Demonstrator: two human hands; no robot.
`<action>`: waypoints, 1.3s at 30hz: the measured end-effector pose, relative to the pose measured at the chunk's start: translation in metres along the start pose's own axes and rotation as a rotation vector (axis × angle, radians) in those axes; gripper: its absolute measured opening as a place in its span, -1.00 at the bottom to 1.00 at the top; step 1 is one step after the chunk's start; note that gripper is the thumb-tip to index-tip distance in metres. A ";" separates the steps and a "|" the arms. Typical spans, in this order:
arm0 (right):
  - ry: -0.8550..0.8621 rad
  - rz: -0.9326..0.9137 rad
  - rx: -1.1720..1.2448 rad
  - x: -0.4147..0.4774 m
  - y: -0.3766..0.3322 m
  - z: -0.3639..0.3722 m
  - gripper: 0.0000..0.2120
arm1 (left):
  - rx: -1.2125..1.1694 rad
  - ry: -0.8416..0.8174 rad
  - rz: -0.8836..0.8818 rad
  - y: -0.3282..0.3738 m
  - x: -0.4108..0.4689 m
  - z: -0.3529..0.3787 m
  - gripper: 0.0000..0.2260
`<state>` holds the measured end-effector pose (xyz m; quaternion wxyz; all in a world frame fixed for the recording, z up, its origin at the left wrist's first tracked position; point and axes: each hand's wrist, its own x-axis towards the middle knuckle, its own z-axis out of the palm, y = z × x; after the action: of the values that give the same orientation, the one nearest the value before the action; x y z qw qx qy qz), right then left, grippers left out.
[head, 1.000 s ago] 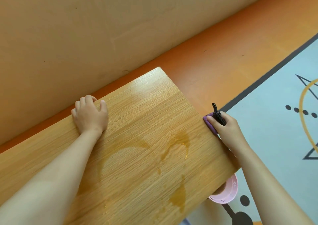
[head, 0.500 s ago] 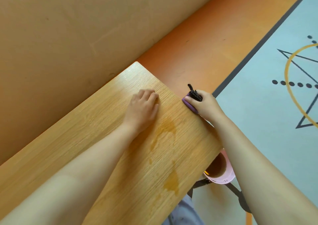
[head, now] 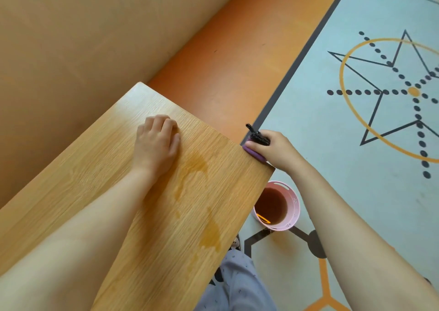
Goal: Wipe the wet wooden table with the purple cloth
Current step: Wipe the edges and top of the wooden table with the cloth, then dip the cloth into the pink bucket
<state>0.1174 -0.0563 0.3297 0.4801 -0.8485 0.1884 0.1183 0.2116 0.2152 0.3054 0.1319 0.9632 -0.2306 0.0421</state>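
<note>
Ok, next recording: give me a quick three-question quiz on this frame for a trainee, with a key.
1. Multiple choice: where on the wooden table is the purple cloth?
A) in its middle
B) at its right edge, gripped by the right hand
C) at its near left corner
2. True or false: the left hand rests on the table top and holds nothing.
3. Short answer: what stands on the floor below the table's right corner, and what is in it?

Key
1. B
2. True
3. A pink bucket holding brown liquid.
</note>
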 end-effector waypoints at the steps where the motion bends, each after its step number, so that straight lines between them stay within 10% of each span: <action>1: -0.001 -0.002 0.018 0.003 -0.004 0.004 -0.86 | -0.003 0.005 0.002 0.000 0.000 0.000 -0.69; 22: 0.429 0.297 0.795 -0.074 0.062 0.020 -0.94 | -0.004 0.066 0.013 0.001 -0.002 0.004 -0.77; 39: 0.422 0.252 0.768 -0.110 0.051 0.058 -0.92 | 0.041 0.062 -0.028 0.007 -0.004 0.001 -0.78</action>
<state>-0.0056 -0.0073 0.3023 0.6929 -0.5850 0.4141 -0.0782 0.2053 0.2106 0.3059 0.1201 0.9670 -0.2119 0.0748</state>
